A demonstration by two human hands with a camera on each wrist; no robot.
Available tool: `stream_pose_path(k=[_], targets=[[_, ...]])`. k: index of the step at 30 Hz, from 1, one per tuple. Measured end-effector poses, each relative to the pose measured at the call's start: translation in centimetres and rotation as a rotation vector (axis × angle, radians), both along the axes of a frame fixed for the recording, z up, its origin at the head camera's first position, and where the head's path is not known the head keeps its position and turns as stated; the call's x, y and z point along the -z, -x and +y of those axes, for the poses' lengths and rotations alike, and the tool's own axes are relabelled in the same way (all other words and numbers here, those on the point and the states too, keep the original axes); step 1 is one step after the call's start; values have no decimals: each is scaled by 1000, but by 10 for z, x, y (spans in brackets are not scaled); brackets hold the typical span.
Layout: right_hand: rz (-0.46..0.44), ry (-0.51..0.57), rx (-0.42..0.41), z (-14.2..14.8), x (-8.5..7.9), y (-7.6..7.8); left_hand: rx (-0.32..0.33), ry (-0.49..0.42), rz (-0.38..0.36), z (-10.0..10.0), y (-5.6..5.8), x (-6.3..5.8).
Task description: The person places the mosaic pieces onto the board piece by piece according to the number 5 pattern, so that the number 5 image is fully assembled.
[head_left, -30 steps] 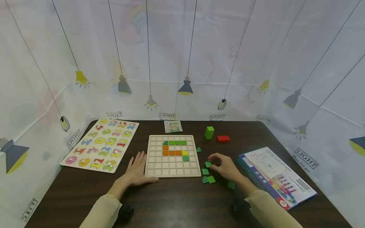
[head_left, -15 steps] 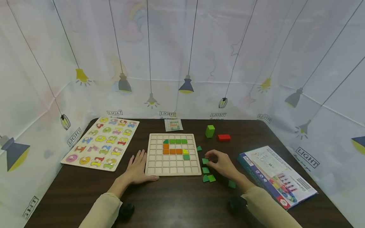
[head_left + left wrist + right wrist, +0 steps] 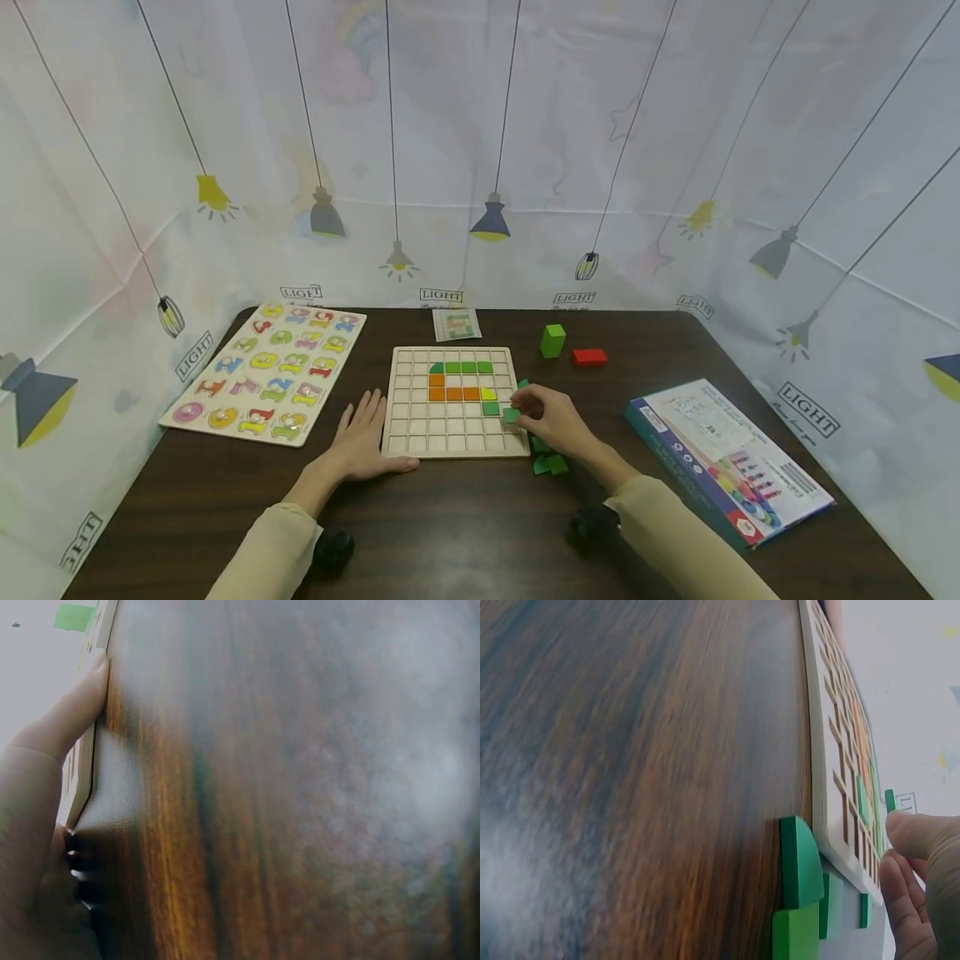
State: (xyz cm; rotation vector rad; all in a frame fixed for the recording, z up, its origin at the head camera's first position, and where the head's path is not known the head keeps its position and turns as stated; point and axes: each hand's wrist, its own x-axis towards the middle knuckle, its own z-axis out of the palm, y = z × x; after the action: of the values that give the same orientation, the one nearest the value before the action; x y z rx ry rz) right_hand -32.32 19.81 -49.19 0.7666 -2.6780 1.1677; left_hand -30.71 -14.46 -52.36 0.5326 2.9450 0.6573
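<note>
A wooden grid board (image 3: 420, 425) lies mid-table, with orange tiles (image 3: 453, 393), a yellow tile (image 3: 487, 394) and several green tiles (image 3: 468, 367) set in its squares. My left hand (image 3: 360, 442) rests beside the board's left edge, fingers straight and thumb along the front corner; the left wrist view shows the thumb (image 3: 86, 690) touching the board's side. Over the right part of the board, my right hand (image 3: 555, 421) pinches a small green tile (image 3: 512, 415) between thumb and fingertips. More loose green tiles (image 3: 557, 464) lie right of the board, partly hidden by that hand.
A number puzzle board (image 3: 262, 375) lies at the left. Behind the grid board is a small pattern card (image 3: 457, 325). A green block (image 3: 552, 341) and a red block (image 3: 589, 357) stand at the back right. A flat box (image 3: 727, 458) lies at the right.
My right hand has picked up a green tile from beside the board and carried it left, over the board's right edge. The left hand has stayed in place.
</note>
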Motion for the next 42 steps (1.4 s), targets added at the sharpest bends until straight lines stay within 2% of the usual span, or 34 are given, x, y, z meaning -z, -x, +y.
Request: stream_pose_path(k=[8,15,23,37,42], targets=[[22,8,13,-3,-4,3,-2,26,-4,0,1,-10],[-29,-2,-9,-12,3,6,1,23,-9,0,1,-12],[-13,3,-14,-29,9,5,0,29,-1,1,0,-9],[-20,-4,-11,-30,13,2,3,19,8,0,-1,-6],[-24,6,-31,-28,12,2,-4,23,11,0,1,1]])
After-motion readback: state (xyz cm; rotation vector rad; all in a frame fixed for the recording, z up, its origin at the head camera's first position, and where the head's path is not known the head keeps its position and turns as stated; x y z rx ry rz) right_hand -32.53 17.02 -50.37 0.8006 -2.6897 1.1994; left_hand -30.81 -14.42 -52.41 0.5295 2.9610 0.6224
